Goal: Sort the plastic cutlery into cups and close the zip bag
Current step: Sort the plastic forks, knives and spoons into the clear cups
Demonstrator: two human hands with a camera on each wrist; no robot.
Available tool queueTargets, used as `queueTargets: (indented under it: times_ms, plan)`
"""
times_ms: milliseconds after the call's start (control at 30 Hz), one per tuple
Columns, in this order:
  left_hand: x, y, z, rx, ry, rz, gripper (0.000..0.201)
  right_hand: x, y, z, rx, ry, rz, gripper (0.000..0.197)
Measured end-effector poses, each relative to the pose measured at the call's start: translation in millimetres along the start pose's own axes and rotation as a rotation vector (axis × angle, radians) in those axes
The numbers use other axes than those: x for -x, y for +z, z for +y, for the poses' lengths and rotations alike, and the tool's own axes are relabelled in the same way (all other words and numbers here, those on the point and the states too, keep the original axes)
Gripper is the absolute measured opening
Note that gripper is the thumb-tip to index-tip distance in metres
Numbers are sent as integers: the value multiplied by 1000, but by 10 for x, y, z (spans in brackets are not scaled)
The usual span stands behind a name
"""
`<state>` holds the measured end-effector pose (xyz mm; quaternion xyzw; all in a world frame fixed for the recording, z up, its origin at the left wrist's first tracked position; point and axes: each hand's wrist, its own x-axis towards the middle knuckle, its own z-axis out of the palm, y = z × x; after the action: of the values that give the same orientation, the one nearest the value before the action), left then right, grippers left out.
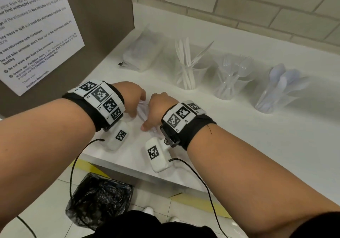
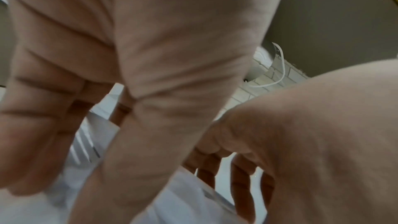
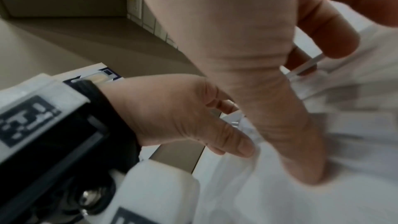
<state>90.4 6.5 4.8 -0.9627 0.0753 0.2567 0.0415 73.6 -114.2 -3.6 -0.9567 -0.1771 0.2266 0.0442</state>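
A clear zip bag point(image 1: 143, 111) lies on the white counter point(image 1: 239, 145) near its front edge, between my two hands. My left hand point(image 1: 135, 108) pinches the bag's left part, its thumb point(image 3: 237, 147) on the plastic. My right hand point(image 1: 149, 122) grips the right part: the thumb point(image 3: 301, 164) presses down on the zip bag point(image 3: 269, 197) and a curled finger point(image 3: 331, 40) sits at the zip strip point(image 3: 305, 68). Behind stand three clear cups in a row: knives point(image 1: 185, 72), forks point(image 1: 230, 79), spoons point(image 1: 276, 90). The bag's contents are hidden.
A second, cloudy plastic bag point(image 1: 140, 53) lies at the back left by the brown side panel point(image 1: 103, 16) with a notice. A tiled wall point(image 1: 239, 4) closes the back. Below the counter edge stands a black-lined bin point(image 1: 99, 199). Cables hang from both wrist units.
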Motion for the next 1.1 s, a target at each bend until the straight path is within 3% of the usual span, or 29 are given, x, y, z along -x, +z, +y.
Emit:
queueTargets:
  times_ms: [67,167,367,500,633,733,833,933,1033,1100]
  plan:
    - [38,-3,-4,31,20,-18,69,-21,20,6,38,-36,40,50]
    - [79,-12,14,85,48,-37,69,2,-49,23,108,-37,-12,22]
    - [135,-16,-10,204,96,-7,64,-42,-40,12,201,-103,-112,46]
    - [170,-39,-54,319,86,30,64,-38,39,5,188,-70,-29,42]
    - [211,-90,-106,423,57,232,54,-73,170,21,48,94,50,29]
    - [204,-63,-137,753,21,381,44,-35,131,123,95,21,6,33]
    - [255,-16,-68,1264,6,468,34,79,-20,302,-2,-49,21,36]
    - [375,-28,49,1829,30,391,19,198,-333,472,-217,-34,175,27]
    - [384,-22,127,2137,15,118,34,422,-652,564,-919,-134,364,14]
    - [357,6,212,2192,32,-96,46,567,-767,570,-1327,-326,387,14]
